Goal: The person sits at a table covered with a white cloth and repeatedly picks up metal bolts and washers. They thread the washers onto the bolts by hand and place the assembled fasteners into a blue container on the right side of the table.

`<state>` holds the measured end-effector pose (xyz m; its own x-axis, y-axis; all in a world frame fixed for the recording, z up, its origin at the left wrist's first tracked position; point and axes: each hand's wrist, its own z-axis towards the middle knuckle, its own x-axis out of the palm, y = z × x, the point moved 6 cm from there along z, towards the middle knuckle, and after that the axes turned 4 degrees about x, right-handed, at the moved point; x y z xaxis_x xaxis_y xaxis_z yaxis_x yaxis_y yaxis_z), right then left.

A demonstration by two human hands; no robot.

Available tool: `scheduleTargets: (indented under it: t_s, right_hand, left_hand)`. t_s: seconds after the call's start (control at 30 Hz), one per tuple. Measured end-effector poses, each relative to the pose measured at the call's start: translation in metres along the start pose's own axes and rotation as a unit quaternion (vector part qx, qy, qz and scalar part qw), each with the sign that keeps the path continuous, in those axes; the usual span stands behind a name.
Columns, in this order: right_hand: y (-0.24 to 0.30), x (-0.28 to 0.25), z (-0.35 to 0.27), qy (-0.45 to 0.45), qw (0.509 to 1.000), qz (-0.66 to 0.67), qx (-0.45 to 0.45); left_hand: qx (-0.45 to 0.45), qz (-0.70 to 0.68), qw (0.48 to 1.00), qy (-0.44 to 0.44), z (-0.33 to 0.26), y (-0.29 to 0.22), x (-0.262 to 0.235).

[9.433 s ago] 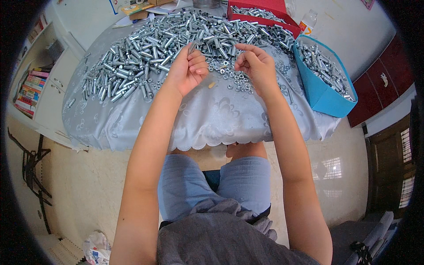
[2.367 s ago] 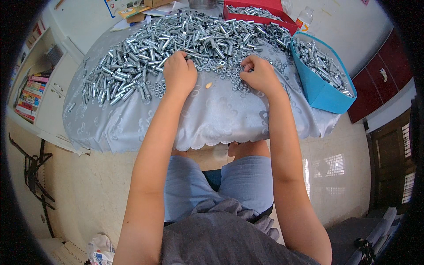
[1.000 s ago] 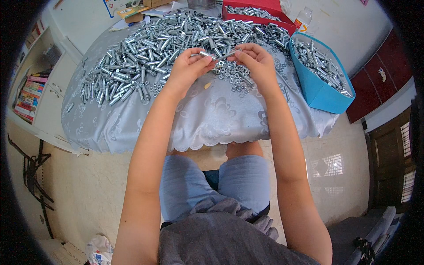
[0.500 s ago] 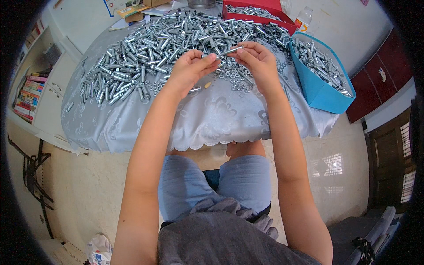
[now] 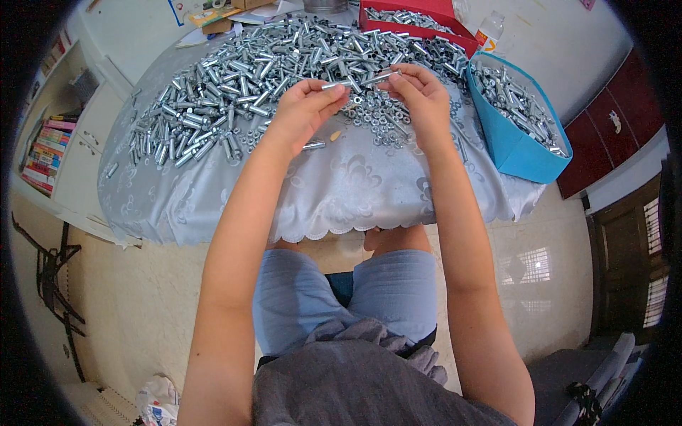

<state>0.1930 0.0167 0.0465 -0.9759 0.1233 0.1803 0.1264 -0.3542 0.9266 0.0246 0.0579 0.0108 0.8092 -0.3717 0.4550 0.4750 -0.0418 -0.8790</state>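
Observation:
Over the near edge of a heap of metal sleeves and bolts, my two hands are raised close together. A short silver metal sleeve is pinched between the thumb and fingers of my left hand, lying roughly level. My right hand grips a slim silver bolt by its right end, its other end pointing left toward the sleeve. A small gap separates the two pieces. Below and between my hands lie loose nuts on the cloth.
A grey patterned tablecloth covers the table. At the right stands a blue bin holding bolts. Behind the heap are a red box of metal parts and a clear bottle. One sleeve lies near my left wrist.
My right hand has shifted slightly right with the bolt, widening the gap between my hands. More of the sleeve in my left hand now shows.

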Motion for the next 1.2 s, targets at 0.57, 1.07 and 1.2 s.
scheduleTargets:
  t_s: [0.57,1.07,1.2]
  right_hand:
    - [-0.004,0.016,-0.006,0.071,0.983,-0.143,-0.087]
    - [-0.005,0.032,-0.016,0.147,0.970,-0.172,-0.087]
    - [-0.013,0.026,-0.012,0.140,0.979,-0.143,-0.027]
  left_hand:
    - [0.002,0.234,0.970,0.057,-0.009,0.000,0.011]
    - [0.126,0.203,0.971,0.027,-0.006,-0.011,0.012]
    - [0.154,0.195,0.969,0.007,-0.009,-0.016,0.011]
